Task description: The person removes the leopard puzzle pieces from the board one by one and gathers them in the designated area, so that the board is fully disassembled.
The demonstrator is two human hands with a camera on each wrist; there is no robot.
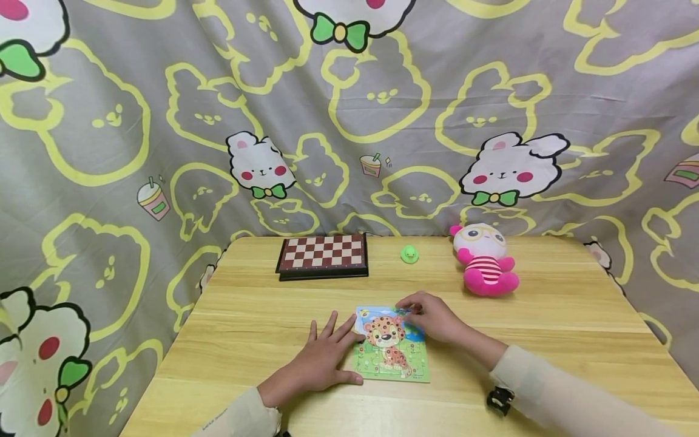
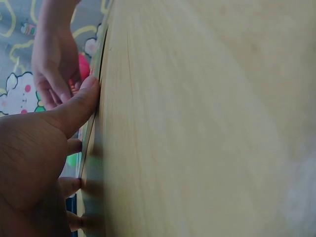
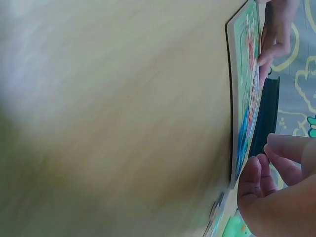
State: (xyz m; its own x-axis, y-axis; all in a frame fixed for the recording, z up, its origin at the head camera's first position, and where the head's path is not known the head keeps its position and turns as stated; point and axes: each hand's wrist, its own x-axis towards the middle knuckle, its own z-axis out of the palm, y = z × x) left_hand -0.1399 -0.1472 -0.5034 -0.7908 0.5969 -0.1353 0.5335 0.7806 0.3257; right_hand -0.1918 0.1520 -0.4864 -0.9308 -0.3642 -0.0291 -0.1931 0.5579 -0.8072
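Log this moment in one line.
left hand: spread, touching left edge of jigsaw puzzle | right hand: at puzzle's top-right corner, grip unclear | beyond: chessboard, green toy, plush toy

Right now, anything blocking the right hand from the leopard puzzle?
Nothing visible: right hand is at the far right corner of the puzzle. The checkered board, green toy and pink plush toy sit farther back.

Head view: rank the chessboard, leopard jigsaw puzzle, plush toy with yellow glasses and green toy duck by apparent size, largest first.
1. Leopard jigsaw puzzle, though hands overlap it
2. Chessboard and plush toy: too close to separate
3. Green toy duck
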